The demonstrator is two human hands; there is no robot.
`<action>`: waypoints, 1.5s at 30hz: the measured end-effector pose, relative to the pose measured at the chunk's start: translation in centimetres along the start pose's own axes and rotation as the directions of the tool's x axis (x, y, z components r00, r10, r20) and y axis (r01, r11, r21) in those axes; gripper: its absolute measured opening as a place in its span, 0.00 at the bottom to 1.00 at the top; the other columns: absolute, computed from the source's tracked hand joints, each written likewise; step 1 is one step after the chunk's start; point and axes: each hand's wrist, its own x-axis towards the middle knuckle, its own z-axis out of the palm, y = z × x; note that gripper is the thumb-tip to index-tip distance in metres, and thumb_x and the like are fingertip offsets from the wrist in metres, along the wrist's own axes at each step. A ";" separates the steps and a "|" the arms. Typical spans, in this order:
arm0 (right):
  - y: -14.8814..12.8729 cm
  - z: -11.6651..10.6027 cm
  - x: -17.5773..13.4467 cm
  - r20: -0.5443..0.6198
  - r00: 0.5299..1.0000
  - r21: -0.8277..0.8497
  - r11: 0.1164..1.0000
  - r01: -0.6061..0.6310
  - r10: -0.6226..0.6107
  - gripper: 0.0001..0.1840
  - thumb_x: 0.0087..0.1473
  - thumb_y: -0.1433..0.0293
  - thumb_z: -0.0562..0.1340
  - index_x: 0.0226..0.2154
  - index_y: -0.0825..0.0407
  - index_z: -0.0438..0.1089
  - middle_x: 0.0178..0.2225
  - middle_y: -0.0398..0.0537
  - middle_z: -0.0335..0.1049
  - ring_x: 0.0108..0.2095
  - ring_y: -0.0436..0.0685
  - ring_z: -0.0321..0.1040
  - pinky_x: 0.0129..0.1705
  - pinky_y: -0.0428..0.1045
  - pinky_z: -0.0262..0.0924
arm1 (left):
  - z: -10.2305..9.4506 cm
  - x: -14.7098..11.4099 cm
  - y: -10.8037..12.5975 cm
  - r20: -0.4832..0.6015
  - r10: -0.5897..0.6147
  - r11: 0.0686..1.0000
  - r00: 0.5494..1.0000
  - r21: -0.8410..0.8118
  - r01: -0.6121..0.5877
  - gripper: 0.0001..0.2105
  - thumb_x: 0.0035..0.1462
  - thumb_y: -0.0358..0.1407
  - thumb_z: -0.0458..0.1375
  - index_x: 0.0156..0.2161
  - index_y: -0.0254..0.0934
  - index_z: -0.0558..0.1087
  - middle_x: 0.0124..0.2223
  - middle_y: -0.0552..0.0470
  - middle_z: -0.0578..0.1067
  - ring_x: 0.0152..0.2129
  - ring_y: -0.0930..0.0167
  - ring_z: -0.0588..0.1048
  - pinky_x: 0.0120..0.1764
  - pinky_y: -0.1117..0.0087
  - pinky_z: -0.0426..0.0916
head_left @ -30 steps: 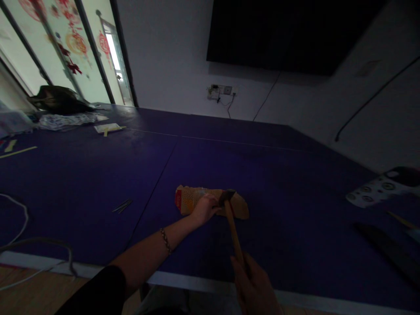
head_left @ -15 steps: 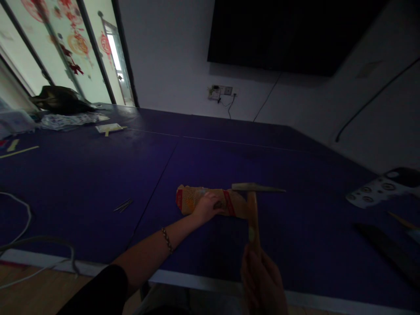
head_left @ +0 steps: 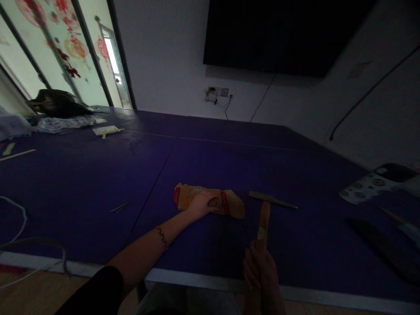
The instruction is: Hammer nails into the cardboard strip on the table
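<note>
My left hand (head_left: 201, 205) lies over a rolled brown paper package (head_left: 234, 204) with red bands, its fingers curved around the middle and pressing it to the table. Part of the package is hidden beneath the palm. Around the wooden handle of a hammer (head_left: 263, 218), my right hand (head_left: 261, 267) is closed near the table's front edge. The hammer's metal head, blunt at the left and tapering to the right, is to the right of the package and apart from it. Several thin metal nails (head_left: 120, 205) lie left of my left arm.
A purple tabletop (head_left: 210, 162) has a pale front edge. On the right are a spotted box-like item (head_left: 364, 188) and a long dark object (head_left: 380, 247). Cables (head_left: 22, 218) loop at the left. A dark bag (head_left: 61, 103) and a small white tray (head_left: 106, 130) sit farther back.
The hammer has moved right and slightly down, its head now clear of the package's right end. My left hand stays on the package. The whole view has shifted slightly.
</note>
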 end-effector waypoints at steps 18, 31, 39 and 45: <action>0.6 0.7 0.3 0.016 1.000 -0.114 0.993 0.010 -0.008 0.22 0.38 0.56 0.66 0.23 0.50 0.55 0.07 0.26 0.52 0.04 0.39 0.42 0.03 0.35 0.43 | -1.4 2.3 -1.1 0.159 0.131 0.978 0.979 -0.181 -0.101 0.11 0.44 0.29 0.63 0.37 0.37 0.75 0.40 0.52 0.73 0.40 0.72 0.71 0.45 0.72 0.63; 0.6 0.7 0.2 0.009 1.000 -0.133 0.991 0.014 -0.013 0.22 0.37 0.55 0.66 0.23 0.50 0.56 0.08 0.26 0.52 0.04 0.39 0.43 0.03 0.35 0.43 | -0.2 1.8 0.2 0.075 -0.022 0.989 0.997 -0.146 0.032 0.04 0.45 0.36 0.63 0.29 0.39 0.77 0.38 0.55 0.74 0.37 0.71 0.71 0.44 0.70 0.61; 0.3 0.8 -0.1 0.005 0.999 -0.167 0.985 -0.037 0.039 0.22 0.38 0.54 0.66 0.24 0.50 0.55 0.07 0.26 0.52 0.04 0.40 0.43 0.03 0.36 0.45 | 0.0 1.0 0.9 0.044 -0.058 0.995 0.997 -0.082 0.061 0.03 0.45 0.37 0.62 0.29 0.42 0.77 0.39 0.56 0.75 0.40 0.69 0.69 0.46 0.66 0.57; 0.3 0.9 0.0 -0.011 0.999 -0.170 0.985 -0.033 0.031 0.21 0.38 0.55 0.66 0.24 0.50 0.56 0.07 0.25 0.51 0.04 0.40 0.43 0.03 0.36 0.45 | 0.1 0.8 1.0 0.055 -0.064 0.996 0.996 -0.064 0.067 0.04 0.46 0.38 0.62 0.30 0.43 0.77 0.41 0.56 0.74 0.42 0.67 0.67 0.46 0.65 0.57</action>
